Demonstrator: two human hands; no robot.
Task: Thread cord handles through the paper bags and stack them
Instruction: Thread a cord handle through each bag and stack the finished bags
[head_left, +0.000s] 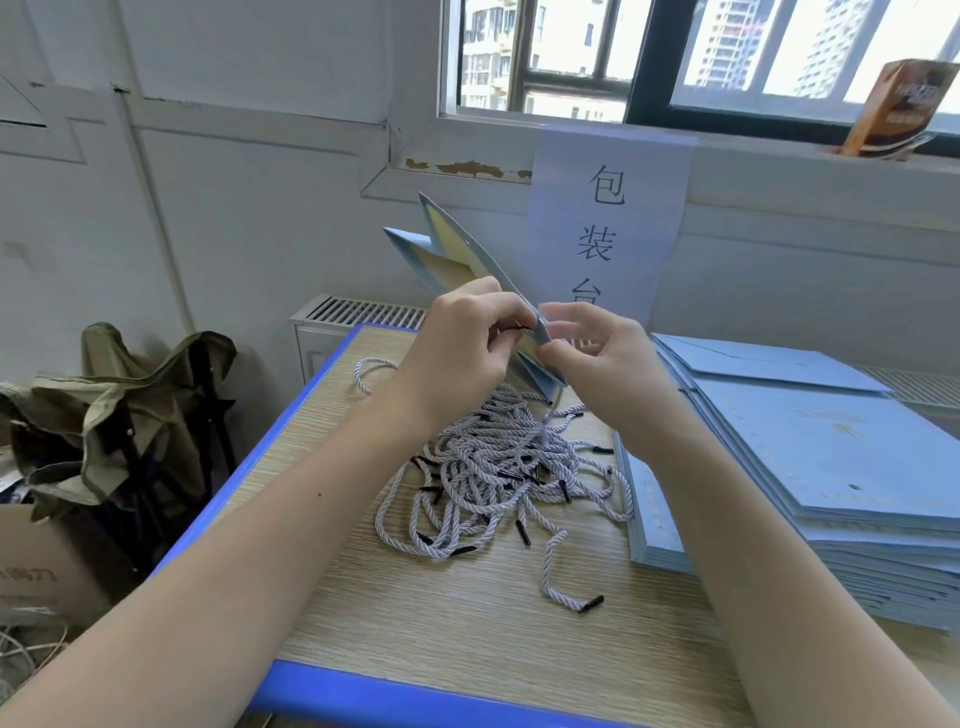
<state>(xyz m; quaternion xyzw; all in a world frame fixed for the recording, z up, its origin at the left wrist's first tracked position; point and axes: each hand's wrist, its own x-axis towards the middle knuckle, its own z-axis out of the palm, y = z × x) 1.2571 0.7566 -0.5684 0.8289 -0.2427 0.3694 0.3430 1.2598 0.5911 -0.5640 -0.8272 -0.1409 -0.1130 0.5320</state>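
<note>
Both hands up over table (467, 613), mid-frame, working one paper bag (467, 260). Bag held edge-on, tilted, top end pointing up-left twd wall, folded gussets fanned open w/ yellow inside showing; lower end near table behind hands. Left hand (462, 353): fingers curled, pinching black tip of a cord (371, 371) against bag's near edge; rest of that cord loops down-left onto table by the wrist. Right hand (592, 358): thumb + forefinger pinching bag edge from other side, other fingers loosely spread; whether tip is through a hole, can't tell — hidden by fingers.

Below hands: cord pile (498, 467), tangled pale twisted cords w/ black tips, on wood-grain top w/ blue rim. One loose cord (558, 577) trails twd near edge, apart from pile.

Right of pile, touching its fringe: stack of flat bags (831, 467), light blue, many layers, top ones slightly fanned, reaching off frame R.

Behind: paper sign (608, 218) w/ printed characters taped below window sill; orange-brown box (893, 109) on sill, leaning. Radiator grille (363, 312) behind table's far L corner. Left of table on floor: folded olive stool (124, 415), cardboard box (41, 566) just beside it.
</note>
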